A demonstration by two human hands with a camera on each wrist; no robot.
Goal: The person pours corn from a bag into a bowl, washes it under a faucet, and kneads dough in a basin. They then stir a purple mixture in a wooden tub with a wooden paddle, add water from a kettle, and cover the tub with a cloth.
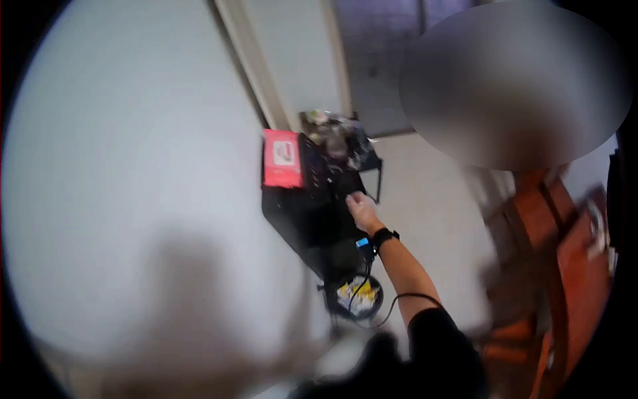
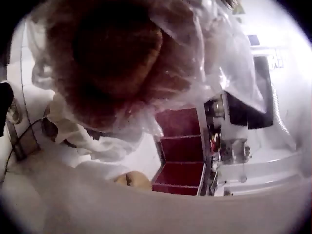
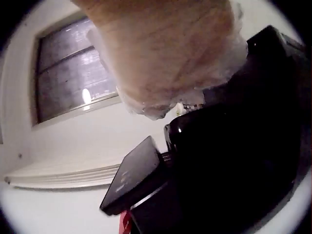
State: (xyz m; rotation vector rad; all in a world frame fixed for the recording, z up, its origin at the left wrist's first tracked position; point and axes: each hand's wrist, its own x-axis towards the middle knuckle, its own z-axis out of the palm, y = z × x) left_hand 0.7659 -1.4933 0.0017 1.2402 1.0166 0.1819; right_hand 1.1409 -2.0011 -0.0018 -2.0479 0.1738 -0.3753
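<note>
In the head view the right hand (image 1: 362, 209), in a clear plastic glove, reaches over black furniture (image 1: 312, 219). The right wrist view shows the back end of this gloved hand (image 3: 170, 53) above a large black object (image 3: 234, 161); its fingertips are hidden, and contact cannot be told. A dark flat box-like part (image 3: 134, 175) juts out beside that object. The left hand (image 2: 117, 53) appears only in the left wrist view, dark and blurred inside a loose clear plastic glove; how its fingers lie cannot be told.
A pink pack (image 1: 282, 159) lies on the black furniture, near a small cluttered table (image 1: 335, 139). Below stands a round bin (image 1: 359, 296) holding yellow and white litter. Orange-brown wooden furniture (image 1: 578, 279) is at the right. Dark red cabinets (image 2: 180, 148) show in the left wrist view.
</note>
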